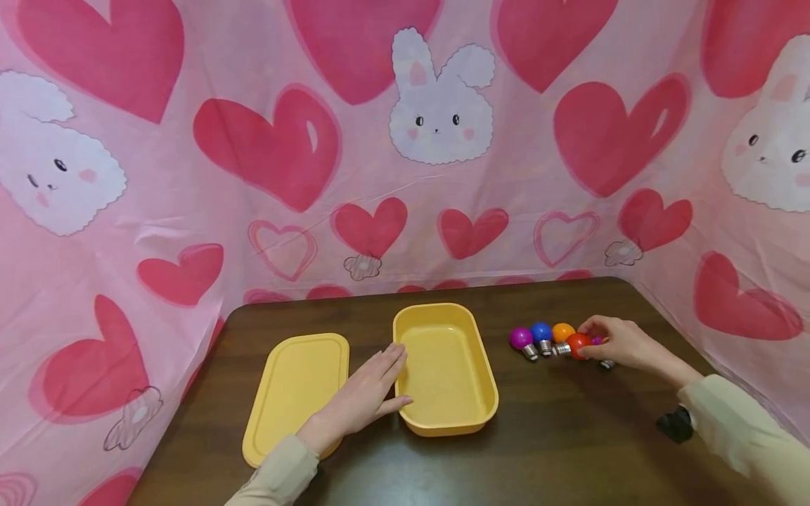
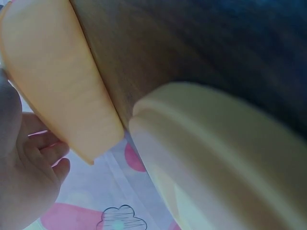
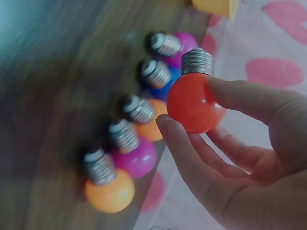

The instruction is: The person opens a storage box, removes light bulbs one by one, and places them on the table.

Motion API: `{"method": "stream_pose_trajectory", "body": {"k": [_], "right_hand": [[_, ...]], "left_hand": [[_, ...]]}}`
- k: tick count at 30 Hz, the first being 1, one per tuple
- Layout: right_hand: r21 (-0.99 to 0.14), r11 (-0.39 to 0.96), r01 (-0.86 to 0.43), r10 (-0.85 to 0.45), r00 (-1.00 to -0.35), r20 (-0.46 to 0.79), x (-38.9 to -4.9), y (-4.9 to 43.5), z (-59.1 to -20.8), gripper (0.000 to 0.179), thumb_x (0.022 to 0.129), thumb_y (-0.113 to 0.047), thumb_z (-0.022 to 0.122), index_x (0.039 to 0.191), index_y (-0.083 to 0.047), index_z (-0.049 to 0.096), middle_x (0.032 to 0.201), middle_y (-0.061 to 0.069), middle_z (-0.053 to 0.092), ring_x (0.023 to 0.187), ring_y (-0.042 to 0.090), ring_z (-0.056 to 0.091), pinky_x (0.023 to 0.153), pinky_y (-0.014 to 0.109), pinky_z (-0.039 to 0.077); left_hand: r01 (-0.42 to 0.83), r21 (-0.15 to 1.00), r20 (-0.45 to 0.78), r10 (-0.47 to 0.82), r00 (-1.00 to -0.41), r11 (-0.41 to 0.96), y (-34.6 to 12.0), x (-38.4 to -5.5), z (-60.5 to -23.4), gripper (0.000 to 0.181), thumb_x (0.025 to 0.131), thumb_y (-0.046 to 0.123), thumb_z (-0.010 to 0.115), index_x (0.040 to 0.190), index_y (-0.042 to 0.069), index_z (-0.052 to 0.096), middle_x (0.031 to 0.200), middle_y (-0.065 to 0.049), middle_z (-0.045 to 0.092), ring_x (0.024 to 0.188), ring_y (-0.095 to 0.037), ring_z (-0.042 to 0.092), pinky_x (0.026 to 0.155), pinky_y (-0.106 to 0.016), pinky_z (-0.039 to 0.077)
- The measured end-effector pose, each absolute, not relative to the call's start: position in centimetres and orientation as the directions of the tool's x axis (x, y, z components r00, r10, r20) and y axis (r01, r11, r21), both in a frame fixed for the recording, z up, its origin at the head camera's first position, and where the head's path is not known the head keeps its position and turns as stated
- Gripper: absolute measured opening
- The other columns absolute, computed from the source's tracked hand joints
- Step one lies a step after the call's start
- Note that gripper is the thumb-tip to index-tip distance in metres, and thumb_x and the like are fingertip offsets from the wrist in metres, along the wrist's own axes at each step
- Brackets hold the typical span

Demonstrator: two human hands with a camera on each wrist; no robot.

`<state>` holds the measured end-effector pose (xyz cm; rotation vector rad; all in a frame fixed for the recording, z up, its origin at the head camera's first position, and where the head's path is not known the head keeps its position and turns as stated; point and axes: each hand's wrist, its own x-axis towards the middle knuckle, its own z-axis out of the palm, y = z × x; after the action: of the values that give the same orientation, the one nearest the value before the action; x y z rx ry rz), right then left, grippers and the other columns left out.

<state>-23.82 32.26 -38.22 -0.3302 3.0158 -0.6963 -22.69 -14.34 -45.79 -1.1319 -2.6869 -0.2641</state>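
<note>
My right hand (image 1: 623, 344) pinches a red light bulb (image 3: 194, 103) between thumb and fingertips, its metal screw base pointing up in the right wrist view. Behind it a row of bulbs lies on the table: a purple bulb (image 3: 183, 47), a blue bulb (image 3: 164, 87), an orange bulb (image 3: 154, 125), another purple bulb (image 3: 136, 158) and another orange bulb (image 3: 110, 192). My left hand (image 1: 367, 393) rests its fairly straight fingers at the left rim of a yellow box (image 1: 446, 372), which has nothing inside. In the left wrist view those fingers lie along the box wall.
Left of the box a yellow lid (image 1: 297, 393) lies flat, partly under my left forearm in the head view. The dark wooden table (image 1: 538, 443) is backed by a pink curtain (image 1: 380, 176) with hearts and rabbits. A small black object (image 1: 676, 424) shows by the right sleeve.
</note>
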Motion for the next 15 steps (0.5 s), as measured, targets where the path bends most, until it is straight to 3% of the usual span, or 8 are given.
{"method": "stream_pose_trajectory", "body": {"k": [6, 15], "right_hand": [[-0.42, 0.895, -0.151, -0.163, -0.987, 0.006, -23.5, 34.4, -38.9, 0.036, 0.08, -0.023, 0.078, 0.103, 0.001, 0.066, 0.098, 0.017, 0.07, 0.086, 0.028, 0.062, 0.07, 0.037, 0.055], [-0.397, 0.913, -0.088, -0.104, -0.994, -0.018, -22.7, 37.7, -39.8, 0.04, 0.078, -0.024, 0.08, 0.103, 0.003, 0.066, 0.096, 0.019, 0.071, 0.08, 0.022, 0.06, 0.066, 0.03, 0.046]], "left_hand": [[0.718, 0.093, 0.258, 0.679, -0.687, 0.69, -14.6, -22.8, -46.0, 0.08, 0.098, 0.058, 0.048, 0.151, -0.001, 0.036, 0.16, -0.016, 0.036, 0.15, -0.03, 0.032, 0.12, -0.047, 0.034], [0.716, 0.09, 0.263, 0.677, -0.688, 0.692, -14.6, -22.7, -46.0, 0.08, 0.098, 0.057, 0.049, 0.151, -0.001, 0.036, 0.16, -0.016, 0.036, 0.15, -0.03, 0.033, 0.12, -0.048, 0.034]]}}
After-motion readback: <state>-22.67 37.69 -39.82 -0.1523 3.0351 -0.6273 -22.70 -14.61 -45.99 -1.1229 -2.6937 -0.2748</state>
